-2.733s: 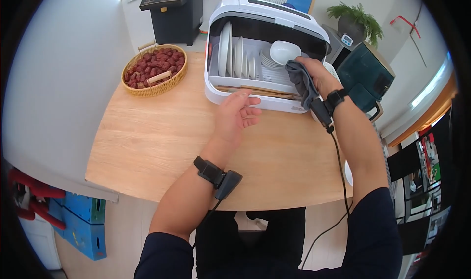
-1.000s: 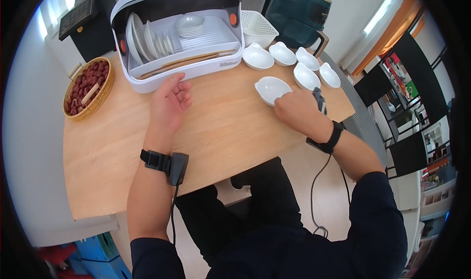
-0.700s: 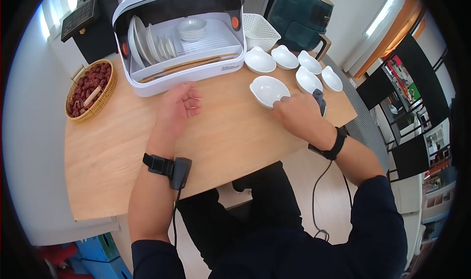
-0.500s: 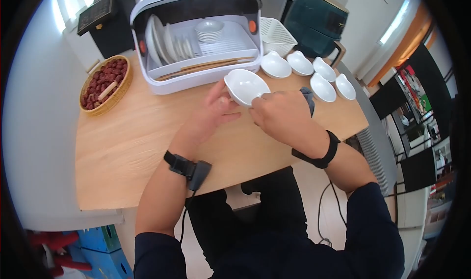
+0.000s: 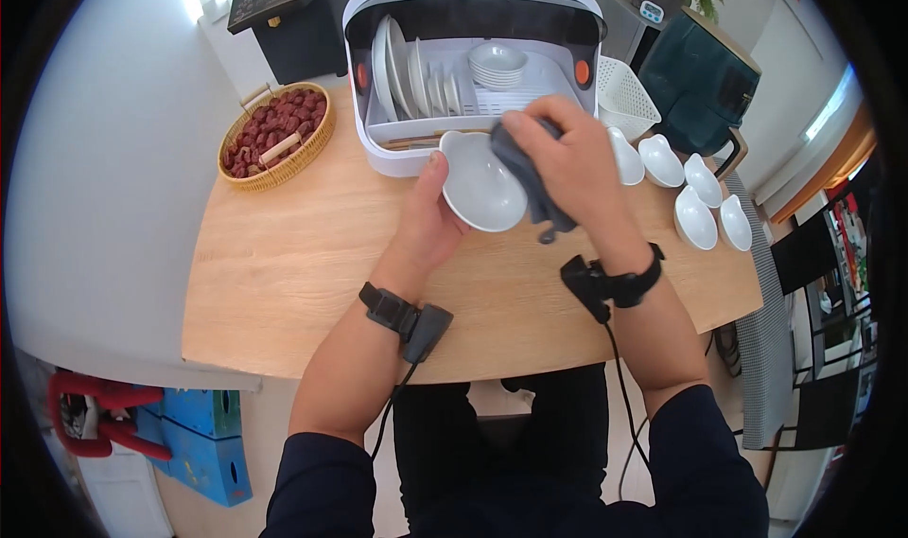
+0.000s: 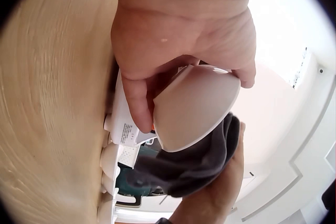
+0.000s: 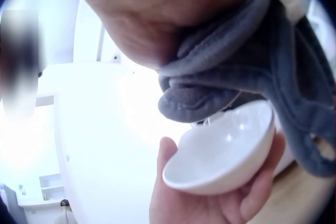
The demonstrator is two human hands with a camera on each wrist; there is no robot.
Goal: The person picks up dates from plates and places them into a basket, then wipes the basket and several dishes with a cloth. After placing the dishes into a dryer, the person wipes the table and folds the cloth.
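My left hand (image 5: 427, 224) holds a small white spouted bowl (image 5: 480, 193) above the table, thumb at its near-left rim and fingers under it. In the left wrist view the bowl's outer side (image 6: 194, 108) faces the camera, between thumb and fingers. My right hand (image 5: 579, 164) grips a bunched grey-blue cloth (image 5: 530, 178) at the bowl's right rim. The right wrist view has the cloth (image 7: 220, 77) hanging in folds just over the bowl's glossy inside (image 7: 228, 145). Several similar white bowls (image 5: 695, 218) sit on the table at the right.
A white dish cabinet (image 5: 378, 161) with its lid raised holds upright plates (image 5: 397, 70), a stack of small bowls (image 5: 497, 65) and chopsticks (image 5: 407, 143). A basket of dates (image 5: 279, 131) stands left; a white perforated basket (image 5: 624, 98) and green air fryer (image 5: 695, 84) stand right.
My right hand went from the cabinet to the bowls at right, picked one up and carried it left. My left hand now holds that bowl, and the cloth in my right has come against it.
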